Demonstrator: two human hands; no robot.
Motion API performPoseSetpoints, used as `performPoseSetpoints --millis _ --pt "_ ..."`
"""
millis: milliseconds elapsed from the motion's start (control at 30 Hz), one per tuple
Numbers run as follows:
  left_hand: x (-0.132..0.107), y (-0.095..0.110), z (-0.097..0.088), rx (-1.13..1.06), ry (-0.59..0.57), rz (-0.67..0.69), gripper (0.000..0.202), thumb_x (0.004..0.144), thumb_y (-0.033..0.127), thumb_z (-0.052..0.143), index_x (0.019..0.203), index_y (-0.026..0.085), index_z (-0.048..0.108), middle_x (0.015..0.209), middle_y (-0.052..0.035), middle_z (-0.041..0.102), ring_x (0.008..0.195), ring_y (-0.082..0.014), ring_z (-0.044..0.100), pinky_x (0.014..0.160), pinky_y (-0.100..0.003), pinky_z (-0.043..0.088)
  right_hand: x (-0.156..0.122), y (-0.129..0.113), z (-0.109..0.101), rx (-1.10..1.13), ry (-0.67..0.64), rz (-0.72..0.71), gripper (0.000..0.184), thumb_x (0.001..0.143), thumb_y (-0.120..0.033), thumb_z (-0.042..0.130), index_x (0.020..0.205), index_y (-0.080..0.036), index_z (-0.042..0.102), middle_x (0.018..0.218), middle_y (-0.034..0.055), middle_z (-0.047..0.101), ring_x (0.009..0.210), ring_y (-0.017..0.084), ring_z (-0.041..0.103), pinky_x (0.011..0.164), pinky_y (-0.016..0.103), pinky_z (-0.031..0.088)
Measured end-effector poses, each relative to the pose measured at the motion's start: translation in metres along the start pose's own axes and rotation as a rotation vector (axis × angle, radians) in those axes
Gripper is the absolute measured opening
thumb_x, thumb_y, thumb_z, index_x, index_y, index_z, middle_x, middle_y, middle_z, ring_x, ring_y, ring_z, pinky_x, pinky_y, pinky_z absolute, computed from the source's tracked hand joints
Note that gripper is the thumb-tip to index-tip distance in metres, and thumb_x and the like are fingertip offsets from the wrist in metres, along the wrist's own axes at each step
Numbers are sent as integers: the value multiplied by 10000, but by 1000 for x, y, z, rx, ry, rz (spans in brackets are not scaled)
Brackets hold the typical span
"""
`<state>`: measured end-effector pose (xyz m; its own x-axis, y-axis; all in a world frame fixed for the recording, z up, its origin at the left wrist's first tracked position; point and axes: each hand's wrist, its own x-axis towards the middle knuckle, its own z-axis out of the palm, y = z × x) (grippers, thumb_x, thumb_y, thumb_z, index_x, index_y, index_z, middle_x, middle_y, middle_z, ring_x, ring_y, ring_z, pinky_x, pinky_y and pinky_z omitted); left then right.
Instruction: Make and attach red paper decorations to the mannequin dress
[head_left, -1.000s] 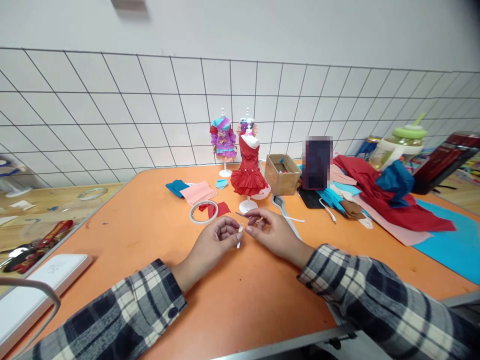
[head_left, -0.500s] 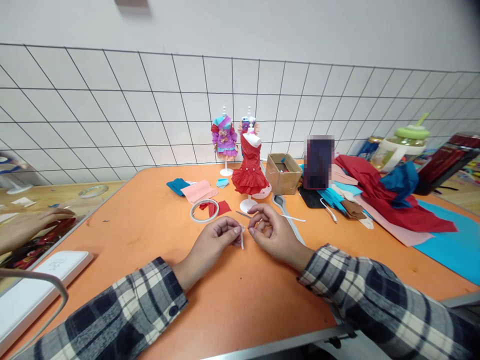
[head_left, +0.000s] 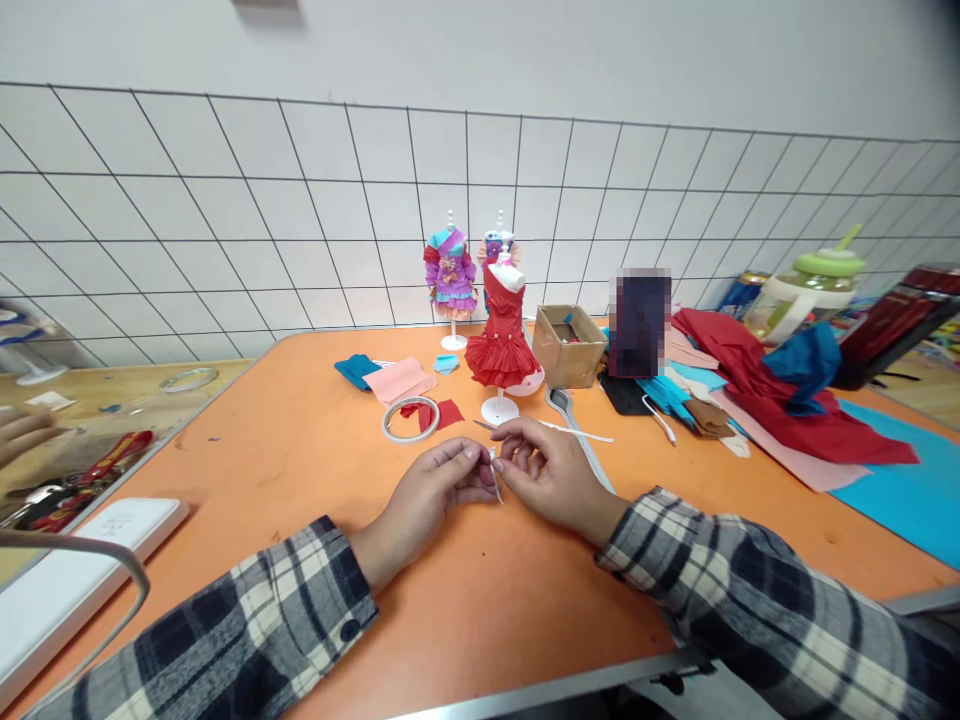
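My left hand and my right hand meet above the middle of the orange table, fingertips almost touching. A thin white strip hangs between them, pinched by the left fingers; the right thumb and forefinger close on its upper part. Just beyond my hands stands a mini dress form in a red crepe-paper dress, upright on its white base. A roll of tape lies behind my left hand, beside red paper scraps. Past my right hand are the grey scissors, partly hidden by that hand.
Behind stand a dress form in purple and a small cardboard box. A phone, coloured paper, a cup and a dark bottle are to the right. Left are a white power strip and another person's hand.
My left hand has moved slightly right, bringing the white strip against my right fingertips, which have closed in. The other person's hand has drawn back to the left, uncovering red-handled tools.
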<state>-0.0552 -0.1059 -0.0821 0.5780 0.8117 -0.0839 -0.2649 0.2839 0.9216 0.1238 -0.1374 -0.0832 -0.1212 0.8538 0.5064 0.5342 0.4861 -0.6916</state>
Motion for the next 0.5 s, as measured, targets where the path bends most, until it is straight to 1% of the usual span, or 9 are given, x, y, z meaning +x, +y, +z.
performPoseSetpoints --millis 67,133,233,300,367,433,500 --pt "-1 1 0 -31 -6 10 315 826 438 680 840 123 670 756 -58 673 725 -170 649 722 -300 559 1 1 0 -48 19 -31 144 818 -182 643 959 -210 655 758 -11 662 596 111 550 579 243 430" --pt "-1 2 1 -49 -8 6 323 828 447 673 833 123 675 745 -65 678 721 -180 657 721 -308 563 1 1 0 -76 30 -76 84 835 -167 633 889 -209 681 764 2 670 623 118 556 574 246 418" --pt "-2 0 2 -93 1 -37 264 829 390 689 806 128 666 737 -61 680 714 -173 660 721 -298 565 2 1 -2 -80 30 -209 101 849 -139 612 845 -203 691 779 17 682 658 123 582 600 249 434" --pt "-2 -1 2 -150 7 -80 208 813 330 717 804 129 664 763 -55 681 735 -157 657 729 -277 565 2 2 -2 -93 36 -317 110 855 -136 606 856 -197 697 784 30 688 697 134 611 636 255 458" --pt "-2 -2 3 -183 21 -122 168 787 280 745 802 135 661 768 -42 676 734 -141 653 709 -249 564 1 3 -1 -122 40 -390 113 866 -147 602 873 -192 706 804 45 697 738 146 633 660 262 475" --pt "-2 -1 2 -142 45 -145 163 768 261 762 798 138 658 746 -35 672 701 -133 650 650 -225 559 1 4 0 -145 46 -418 117 879 -161 597 887 -191 710 815 51 704 751 150 641 661 262 481" --pt "-2 1 2 -89 57 -148 207 775 318 756 805 136 662 735 -44 676 680 -143 656 598 -220 554 1 3 -1 -147 46 -402 114 879 -159 596 878 -192 705 794 41 701 727 142 634 649 256 479"
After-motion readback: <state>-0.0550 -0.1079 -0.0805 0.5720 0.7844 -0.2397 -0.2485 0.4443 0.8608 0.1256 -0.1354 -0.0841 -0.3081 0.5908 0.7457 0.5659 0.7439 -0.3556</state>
